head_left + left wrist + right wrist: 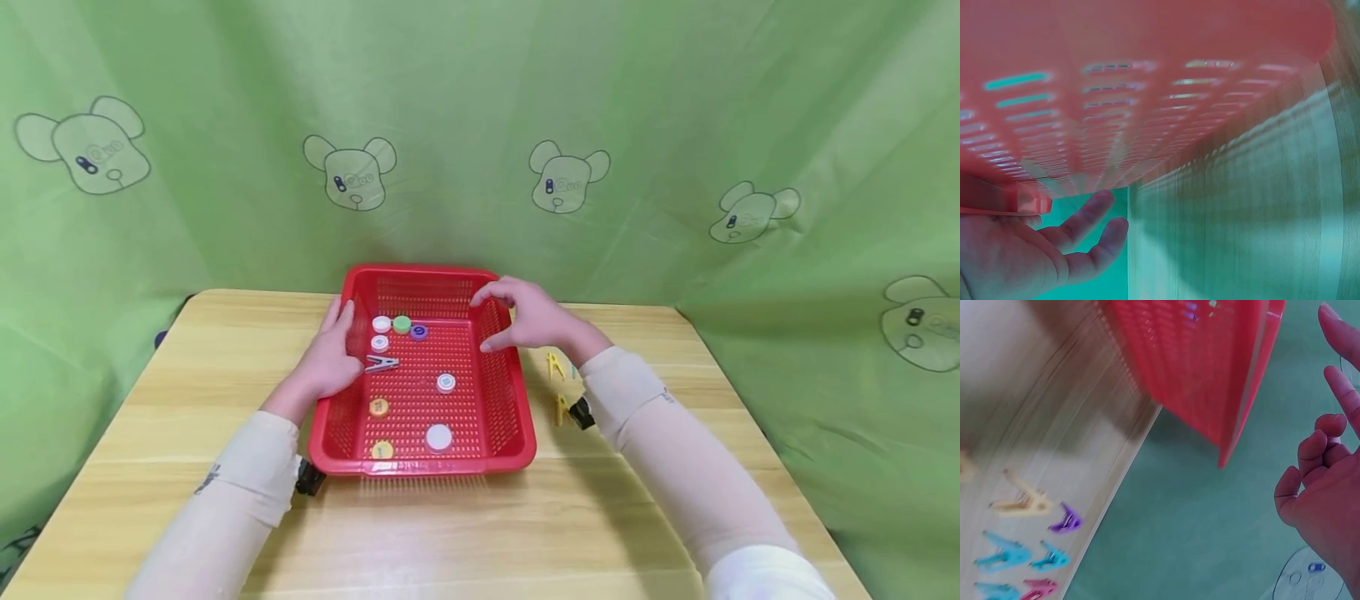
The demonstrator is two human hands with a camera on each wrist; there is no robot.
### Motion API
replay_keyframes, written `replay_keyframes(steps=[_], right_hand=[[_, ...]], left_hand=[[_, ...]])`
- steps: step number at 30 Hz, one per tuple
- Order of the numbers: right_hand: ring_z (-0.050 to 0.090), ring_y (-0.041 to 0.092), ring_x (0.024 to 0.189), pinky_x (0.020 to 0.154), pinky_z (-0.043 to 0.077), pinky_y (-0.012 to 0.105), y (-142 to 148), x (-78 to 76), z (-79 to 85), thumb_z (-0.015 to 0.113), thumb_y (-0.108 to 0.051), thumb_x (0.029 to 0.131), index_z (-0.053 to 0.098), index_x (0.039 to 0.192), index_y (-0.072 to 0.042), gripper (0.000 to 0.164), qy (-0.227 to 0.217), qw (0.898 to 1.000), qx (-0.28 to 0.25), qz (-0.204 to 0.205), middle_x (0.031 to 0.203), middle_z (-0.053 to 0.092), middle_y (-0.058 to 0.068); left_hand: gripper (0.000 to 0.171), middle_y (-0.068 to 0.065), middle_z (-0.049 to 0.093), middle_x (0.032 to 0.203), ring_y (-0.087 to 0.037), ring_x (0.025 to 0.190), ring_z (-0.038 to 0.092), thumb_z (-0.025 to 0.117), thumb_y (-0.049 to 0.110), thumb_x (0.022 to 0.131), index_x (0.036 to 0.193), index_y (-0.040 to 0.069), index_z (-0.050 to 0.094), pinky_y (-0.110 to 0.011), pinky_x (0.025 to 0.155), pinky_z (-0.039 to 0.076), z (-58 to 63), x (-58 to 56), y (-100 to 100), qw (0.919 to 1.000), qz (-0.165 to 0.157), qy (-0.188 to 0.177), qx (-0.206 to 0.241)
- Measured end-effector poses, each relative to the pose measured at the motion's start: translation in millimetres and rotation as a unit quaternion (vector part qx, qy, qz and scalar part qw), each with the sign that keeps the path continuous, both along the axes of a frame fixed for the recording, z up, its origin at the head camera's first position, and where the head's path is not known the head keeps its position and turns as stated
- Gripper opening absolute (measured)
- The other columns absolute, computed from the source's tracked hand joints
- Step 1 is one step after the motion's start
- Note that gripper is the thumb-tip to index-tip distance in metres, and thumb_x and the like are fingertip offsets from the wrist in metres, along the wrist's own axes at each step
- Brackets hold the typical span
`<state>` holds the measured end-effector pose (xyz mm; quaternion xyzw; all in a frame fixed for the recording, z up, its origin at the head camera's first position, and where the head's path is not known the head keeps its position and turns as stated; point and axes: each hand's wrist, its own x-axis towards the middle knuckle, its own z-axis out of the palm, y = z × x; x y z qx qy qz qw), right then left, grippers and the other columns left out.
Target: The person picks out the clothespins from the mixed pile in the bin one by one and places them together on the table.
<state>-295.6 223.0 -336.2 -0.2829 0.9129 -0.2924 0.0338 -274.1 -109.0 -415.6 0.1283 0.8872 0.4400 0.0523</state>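
A red plastic basket [423, 467] with slotted walls stands on the table in the head view. My left hand [326, 358] holds its left rim; in the left wrist view, two fingers [1100, 240] extend below the rim outside the wall. Over the right rim, my right hand [528, 317] has its thumb and fingers spread apart with nothing between them. The right wrist view shows that hand apart from the basket wall [1191, 381]. Inside the basket lie several bottle caps: white [438, 437], green [402, 324], purple [418, 332] and yellow [378, 407]. A grey clothespin [382, 363] lies among them.
Yellow clothespins [555, 366] lie on the wooden table [645, 533] right of the basket, partly under the right forearm. Purple [1066, 519], blue [1004, 551] and pink [1039, 589] ones show in the right wrist view. A green curtain [465, 100] hangs behind the table.
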Motion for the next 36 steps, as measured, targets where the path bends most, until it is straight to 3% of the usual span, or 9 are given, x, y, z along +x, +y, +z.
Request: replay_keyframes(steps=[3,11,17,20,25,31,36], right_hand=[[0.053,0.020,0.103,0.088,0.047,0.041,-11.1,-6.4,-0.5,0.093,-0.021,0.067,0.068,0.118,-0.018,0.057,0.002,1.000,0.002,0.008,0.112,0.060,-0.001],[0.051,0.017,0.110,0.095,0.047,0.044,-38.5,-18.2,-3.9,0.092,-0.022,0.069,0.067,0.120,-0.019,0.056,0.002,0.999,0.014,0.036,0.118,0.059,-0.003],[0.051,0.015,0.110,0.090,0.052,0.038,-54.8,-23.2,-6.2,0.091,-0.019,0.071,0.068,0.120,-0.023,0.055,-0.027,0.999,0.013,0.039,0.119,0.059,-0.005],[0.052,0.021,0.113,0.087,0.054,0.036,-61.5,-25.1,-8.8,0.090,-0.017,0.072,0.068,0.120,-0.025,0.054,-0.045,0.998,0.012,0.034,0.121,0.059,0.000],[0.052,0.020,0.111,0.084,0.056,0.036,-67.0,-28.1,-11.6,0.090,-0.016,0.073,0.068,0.119,-0.027,0.053,-0.047,0.998,0.025,0.025,0.119,0.058,-0.002],[0.050,0.022,0.115,0.088,0.053,0.039,-70.5,-33.8,-4.0,0.089,-0.017,0.074,0.067,0.120,-0.029,0.053,-0.035,0.998,0.044,0.024,0.119,0.056,-0.004],[0.049,0.021,0.114,0.086,0.054,0.037,-77.7,-36.3,0.9,0.089,-0.018,0.074,0.067,0.120,-0.031,0.052,-0.048,0.998,0.038,0.030,0.117,0.055,-0.007]], left_hand=[[0.100,-0.007,-0.018,0.165,-0.039,0.148,0.003,0.058,-0.009,0.076,0.159,0.003,0.003,-0.053,0.113,0.028,1.3,-0.4,0.2,1.0000,0.000,0.001,-0.001],[0.099,-0.009,-0.017,0.165,-0.041,0.148,0.004,0.057,-0.011,0.076,0.159,0.002,0.004,-0.055,0.112,0.029,-0.5,0.3,-0.1,1.0000,0.000,0.007,0.000],[0.098,-0.010,-0.014,0.165,-0.039,0.148,0.005,0.057,-0.010,0.077,0.159,0.001,0.005,-0.053,0.113,0.029,-0.1,-0.6,0.9,0.9999,0.002,0.010,-0.005],[0.098,-0.008,-0.014,0.165,-0.038,0.148,0.006,0.057,-0.010,0.077,0.160,0.003,0.005,-0.053,0.111,0.033,-0.1,-0.5,0.6,1.0000,0.003,0.005,0.001],[0.099,-0.006,-0.014,0.165,-0.037,0.148,0.007,0.057,-0.010,0.077,0.160,0.004,0.004,-0.052,0.109,0.036,-1.0,-1.5,0.2,1.0000,0.006,0.002,0.005],[0.100,-0.003,-0.015,0.165,-0.037,0.149,0.006,0.057,-0.011,0.077,0.160,0.006,0.004,-0.052,0.105,0.040,-2.1,-3.2,-0.5,0.9999,0.006,-0.005,0.014],[0.100,-0.004,-0.015,0.165,-0.036,0.149,0.005,0.058,-0.011,0.077,0.160,0.004,0.005,-0.051,0.109,0.035,-2.6,-4.6,-0.3,1.0000,0.006,0.002,0.004]])
